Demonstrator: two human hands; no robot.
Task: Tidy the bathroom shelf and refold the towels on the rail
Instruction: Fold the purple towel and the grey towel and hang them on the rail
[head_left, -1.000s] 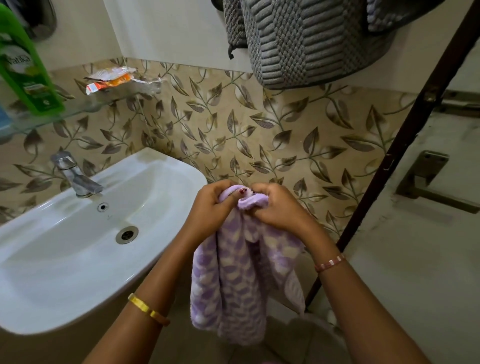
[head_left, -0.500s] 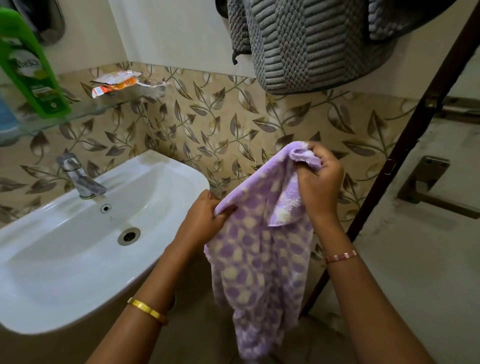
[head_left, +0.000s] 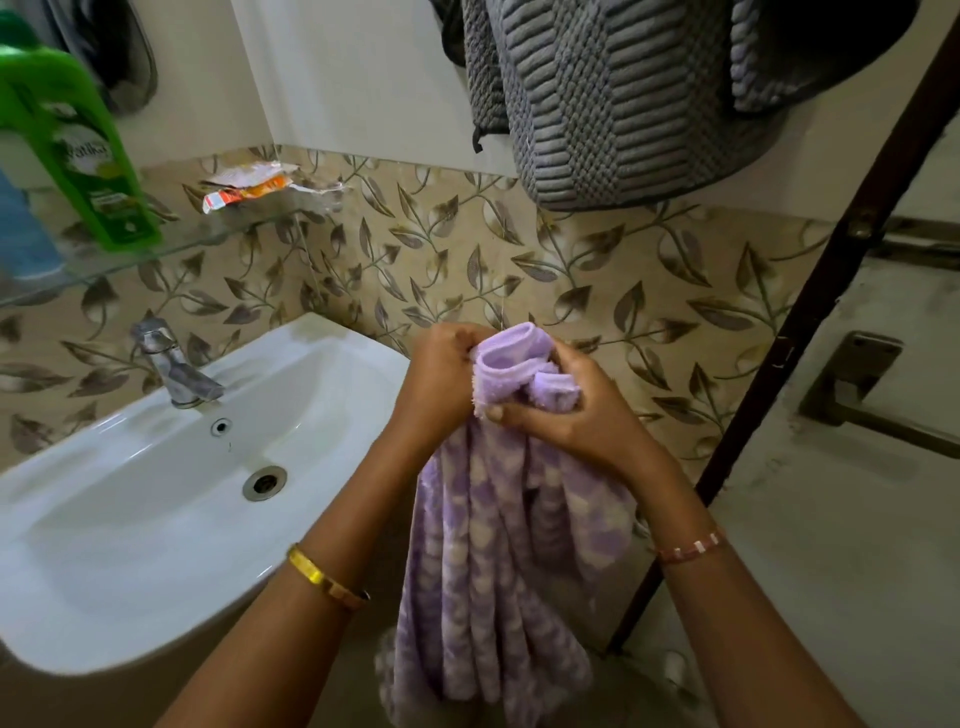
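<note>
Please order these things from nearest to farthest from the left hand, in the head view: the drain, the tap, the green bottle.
From the left hand, which holds the purple towel:
1. The drain, in the sink bowl, low to its left.
2. The tap, at the back edge of the sink, farther left.
3. The green bottle, on the glass shelf, high at the far left.

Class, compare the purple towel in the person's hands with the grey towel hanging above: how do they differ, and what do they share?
1. The purple towel is lilac with pale blotches; the grey towel is plain grey with ribbed and knobbly weave.
2. The left hand and right hand grip the purple towel's bunched top; nobody touches the grey towel.
3. The purple towel hangs beside the sink; the grey towel hangs against the wall.
Both dangle unfolded.
</note>
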